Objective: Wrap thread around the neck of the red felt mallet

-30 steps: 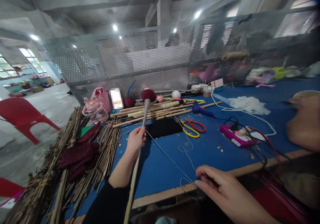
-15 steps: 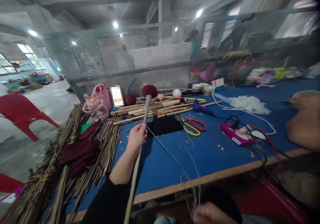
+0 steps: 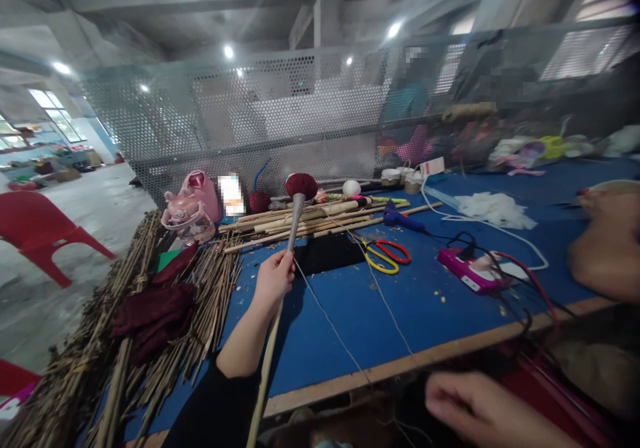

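Pink basket (image 3: 196, 229) at ten o'clock, a pink object (image 3: 182, 203) inside; over the surface (image 3: 340, 308) my left fingers (image 3: 287, 267) wrap the stick (image 3: 295, 221), maroon head (image 3: 301, 185) toward twelve; right fingers (image 3: 441, 401) curl at five, grip unclear.

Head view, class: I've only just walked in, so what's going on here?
The person's left grip is closed around a slanting stick topped by a dark red, rounded head. A thin string runs from near that grip toward the front edge of the blue table. The right grip, blurred, is in front of the table; whether it holds anything is unclear. Scissors lie on the table.
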A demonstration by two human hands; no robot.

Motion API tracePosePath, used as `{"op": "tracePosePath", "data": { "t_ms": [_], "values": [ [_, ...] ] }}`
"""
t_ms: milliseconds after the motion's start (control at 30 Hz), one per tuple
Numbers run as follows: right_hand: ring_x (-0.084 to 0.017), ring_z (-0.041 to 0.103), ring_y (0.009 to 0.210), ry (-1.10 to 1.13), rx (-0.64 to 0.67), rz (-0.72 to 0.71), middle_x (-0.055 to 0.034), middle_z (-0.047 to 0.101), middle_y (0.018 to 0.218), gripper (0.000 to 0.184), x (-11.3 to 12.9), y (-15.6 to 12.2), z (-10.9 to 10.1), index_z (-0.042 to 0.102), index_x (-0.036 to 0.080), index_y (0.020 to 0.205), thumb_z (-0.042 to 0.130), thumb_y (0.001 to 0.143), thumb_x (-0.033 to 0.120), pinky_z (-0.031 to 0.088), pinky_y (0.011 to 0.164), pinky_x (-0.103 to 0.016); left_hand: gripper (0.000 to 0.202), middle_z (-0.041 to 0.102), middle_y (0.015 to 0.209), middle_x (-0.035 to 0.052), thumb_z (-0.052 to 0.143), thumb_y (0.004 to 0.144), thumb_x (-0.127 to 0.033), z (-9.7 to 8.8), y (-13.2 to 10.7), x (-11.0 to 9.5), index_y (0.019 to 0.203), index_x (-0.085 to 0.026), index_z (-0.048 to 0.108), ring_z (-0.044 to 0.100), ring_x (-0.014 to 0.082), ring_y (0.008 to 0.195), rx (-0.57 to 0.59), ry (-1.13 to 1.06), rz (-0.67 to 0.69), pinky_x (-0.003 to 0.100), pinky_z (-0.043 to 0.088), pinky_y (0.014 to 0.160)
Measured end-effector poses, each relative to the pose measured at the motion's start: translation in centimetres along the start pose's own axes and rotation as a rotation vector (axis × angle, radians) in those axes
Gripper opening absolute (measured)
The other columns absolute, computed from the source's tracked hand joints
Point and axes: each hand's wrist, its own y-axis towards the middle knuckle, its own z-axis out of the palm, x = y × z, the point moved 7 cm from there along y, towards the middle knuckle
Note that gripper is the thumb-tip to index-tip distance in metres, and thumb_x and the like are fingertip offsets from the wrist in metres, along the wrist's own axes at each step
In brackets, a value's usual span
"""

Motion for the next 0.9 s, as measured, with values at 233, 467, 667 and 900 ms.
{"op": "tracePosePath", "data": {
  "t_ms": [233, 467, 667, 900],
  "values": [
    [-0.023, 0.06, 0.068, -0.361, -0.382, 0.15, -0.0086, 0.063, 0.076, 0.028, 3.4, 8.1, -6.3, 0.054, 0.019, 0.079, 0.042, 0.082, 0.044, 0.031, 0.053, -0.027, 0.035, 0.039, 0.054, -0.0076, 0.06, 0.066, -0.047, -0.2, 0.1, 0.1, 0.08, -0.016, 0.053, 0.027, 0.0014, 0.035, 0.001, -0.009, 0.001, 0.014, 0.015, 0.032],
    [-0.015, 0.054, 0.066, -0.13, -0.171, -0.158, -0.0041, 0.06, 0.071, 0.022, 9.1, 8.4, -5.2, 0.05, 0.018, 0.074, 0.037, 0.087, 0.029, 0.033, 0.057, -0.024, 0.036, 0.039, 0.053, -0.0076, 0.06, 0.066, -0.048, -0.3, 0.4, 0.3, 0.079, -0.016, 0.052, 0.026, 0.0016, 0.035, -0.011, -0.009, -0.007, 0.014, 0.014, 0.032],
    [-0.01, 0.043, 0.055, 0.003, 0.092, -0.346, 0.0028, 0.051, 0.059, 0.02, 13.0, 6.2, -3.8, 0.049, 0.019, 0.066, 0.047, 0.081, 0.032, 0.028, 0.051, -0.02, 0.034, 0.038, 0.051, -0.0072, 0.059, 0.067, -0.048, -0.3, 0.3, 0.5, 0.077, -0.016, 0.053, 0.026, 0.0022, 0.035, -0.011, 0.014, -0.016, 0.014, 0.014, 0.032],
    [-0.01, 0.039, 0.057, 0.197, -0.569, -0.316, 0.0015, 0.041, 0.059, 0.028, 11.1, 11.0, -11.1, 0.034, 0.018, 0.052, 0.052, 0.073, 0.026, 0.031, 0.056, -0.023, 0.032, 0.04, 0.052, -0.0068, 0.058, 0.068, -0.047, 0.3, -0.1, 0.7, 0.077, -0.017, 0.054, 0.026, 0.0027, 0.034, 0.0, 0.045, -0.02, 0.015, 0.013, 0.032]
  ]
}}
